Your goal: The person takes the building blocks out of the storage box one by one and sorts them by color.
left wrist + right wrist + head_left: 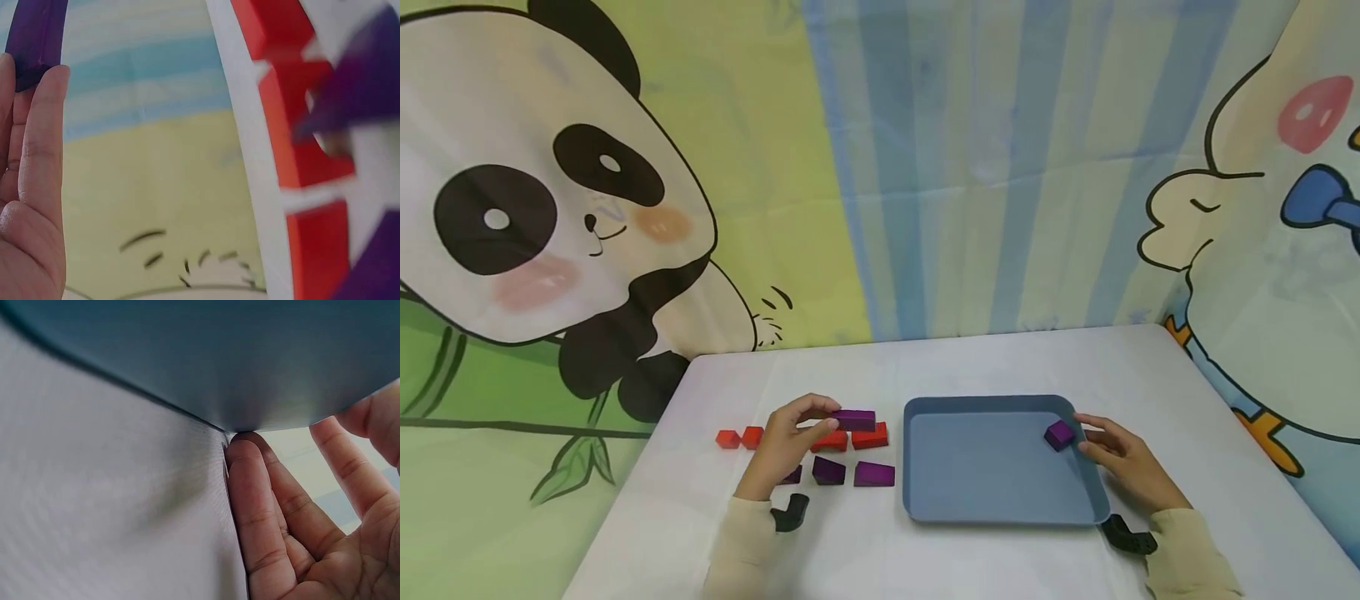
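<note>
My left hand [788,442] pinches a long purple block [856,421] between thumb and fingertips, above the red row. In the left wrist view the purple block [37,37] sticks out past the fingertips. The blue-grey tray [977,517] lies flat on the table, with one small purple block [1060,435] inside near its right wall. My right hand [1126,461] touches the tray's right edge. In the right wrist view its rather straight fingers [253,506] meet the tray's outer side [250,381], low by the table, the thumb up at the rim.
Red blocks [870,436] stand in a row left of the tray, partly behind my left hand. Nearer me is a row of purple blocks [874,475]. Black wrist straps [790,512] show at both wrists. A cartoon-printed cloth [940,167] hangs behind the white table [842,558].
</note>
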### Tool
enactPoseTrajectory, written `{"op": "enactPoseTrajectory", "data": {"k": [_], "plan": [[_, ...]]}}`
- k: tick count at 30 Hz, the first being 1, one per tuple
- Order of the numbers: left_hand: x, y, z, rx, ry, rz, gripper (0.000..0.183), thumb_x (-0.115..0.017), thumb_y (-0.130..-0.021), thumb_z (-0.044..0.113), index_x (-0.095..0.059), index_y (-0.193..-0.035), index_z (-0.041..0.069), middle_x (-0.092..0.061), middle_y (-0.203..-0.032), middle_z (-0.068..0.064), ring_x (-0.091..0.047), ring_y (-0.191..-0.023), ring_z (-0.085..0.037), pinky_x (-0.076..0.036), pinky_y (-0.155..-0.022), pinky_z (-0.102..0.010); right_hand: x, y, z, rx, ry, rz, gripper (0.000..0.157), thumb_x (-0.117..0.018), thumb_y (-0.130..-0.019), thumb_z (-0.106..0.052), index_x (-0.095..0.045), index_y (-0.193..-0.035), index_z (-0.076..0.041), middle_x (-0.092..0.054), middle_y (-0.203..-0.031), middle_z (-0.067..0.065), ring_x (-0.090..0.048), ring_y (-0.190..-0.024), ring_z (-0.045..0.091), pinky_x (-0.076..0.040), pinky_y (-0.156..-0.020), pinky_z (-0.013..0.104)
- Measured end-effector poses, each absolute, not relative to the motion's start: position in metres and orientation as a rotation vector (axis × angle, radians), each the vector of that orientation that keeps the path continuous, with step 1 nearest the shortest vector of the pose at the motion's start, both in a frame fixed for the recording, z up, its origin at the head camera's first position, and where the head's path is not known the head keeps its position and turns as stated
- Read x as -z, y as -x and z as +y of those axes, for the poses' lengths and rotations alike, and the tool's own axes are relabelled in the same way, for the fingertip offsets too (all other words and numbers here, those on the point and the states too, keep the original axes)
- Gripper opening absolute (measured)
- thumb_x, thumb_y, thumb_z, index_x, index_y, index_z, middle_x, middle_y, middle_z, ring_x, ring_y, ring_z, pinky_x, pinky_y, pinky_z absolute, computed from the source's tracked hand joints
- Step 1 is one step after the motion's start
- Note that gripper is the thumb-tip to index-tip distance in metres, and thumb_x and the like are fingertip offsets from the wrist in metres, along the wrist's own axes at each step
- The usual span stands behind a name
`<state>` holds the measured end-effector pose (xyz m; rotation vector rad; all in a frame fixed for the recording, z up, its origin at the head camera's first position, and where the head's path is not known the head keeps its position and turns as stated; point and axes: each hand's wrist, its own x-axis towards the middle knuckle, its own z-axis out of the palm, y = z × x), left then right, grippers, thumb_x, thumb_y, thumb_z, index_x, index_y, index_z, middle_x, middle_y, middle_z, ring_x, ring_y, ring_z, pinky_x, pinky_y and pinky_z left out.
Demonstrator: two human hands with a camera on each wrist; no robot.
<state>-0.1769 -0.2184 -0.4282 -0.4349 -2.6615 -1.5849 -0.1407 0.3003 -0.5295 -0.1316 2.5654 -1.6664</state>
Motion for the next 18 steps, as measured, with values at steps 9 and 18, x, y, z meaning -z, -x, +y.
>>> {"op": "enactPoseTrajectory", "data": {"k": [9,18], "plan": [[0.444,0.161,-0.284,1.407,0.217,-2.611,0.018,-0.078,-0.097,-0.001,-0.076,-0.114,0.005,-0.077,-0.112,-0.008,-0.067,-0.107,-0.010,-0.057,-0.091,-0.026,0.529,0.138,0.302,1.587,0.058,2.584,0.063,-0.063,-0.112,-0.030,-0.041,-0.165,-0.004,-0.051,-0.153,0.036,-0.061,-0.110,-0.003,-0.056,-0.087,0.024],[0.455,0.149,-0.341,1.279,0.130,-2.656,0.022,-0.076,-0.097,-0.004,-0.074,-0.118,0.001,-0.075,-0.120,-0.017,-0.064,-0.104,0.003,-0.059,-0.104,-0.046,0.529,0.141,0.300,1.639,0.112,2.565,0.062,-0.063,-0.112,-0.026,-0.040,-0.164,0.001,-0.045,-0.157,0.038,-0.052,-0.108,-0.019,-0.056,-0.086,0.018]]}}
